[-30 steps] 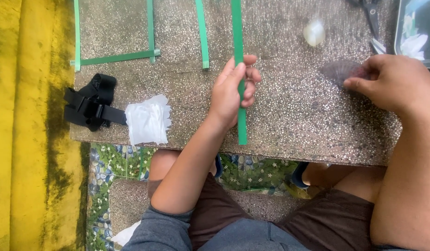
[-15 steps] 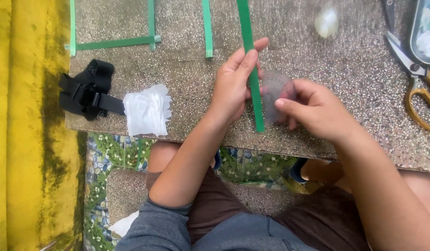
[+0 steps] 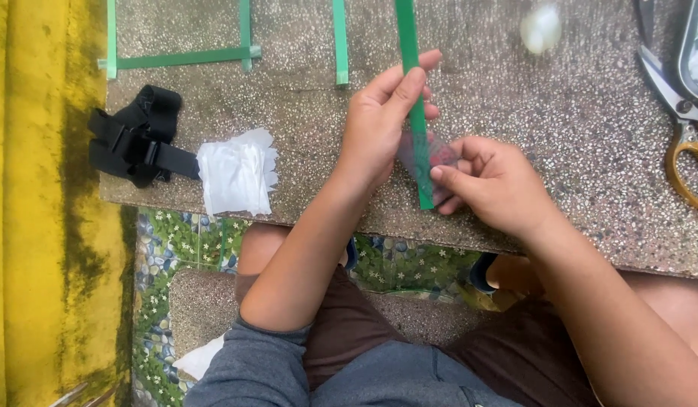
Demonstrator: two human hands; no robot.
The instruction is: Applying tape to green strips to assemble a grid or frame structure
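Green strip (image 3: 414, 98) lies lengthwise on the bench (image 3: 560, 151), near end pinned under left hand (image 3: 379, 128). Right hand (image 3: 492, 177) pinches a small clear piece (image 3: 439, 154) against it; joining looks just begun, other strips (image 3: 340, 41) untouched.

a speckled stone tabletop (image 3: 560, 113), rough and matt, carries smooth, faintly glossy green plastic strips (image 3: 338, 38). the left hand (image 3: 379, 124) steadies one such green strip (image 3: 417, 120) while the right hand (image 3: 492, 181) pinches a thin, clear, glossy plastic film (image 3: 432, 154) against it. nearby lie crinkled white paper-like sheets (image 3: 236, 173), matt black fabric straps (image 3: 138, 136), and scissors (image 3: 677, 113) with shiny metal blades.
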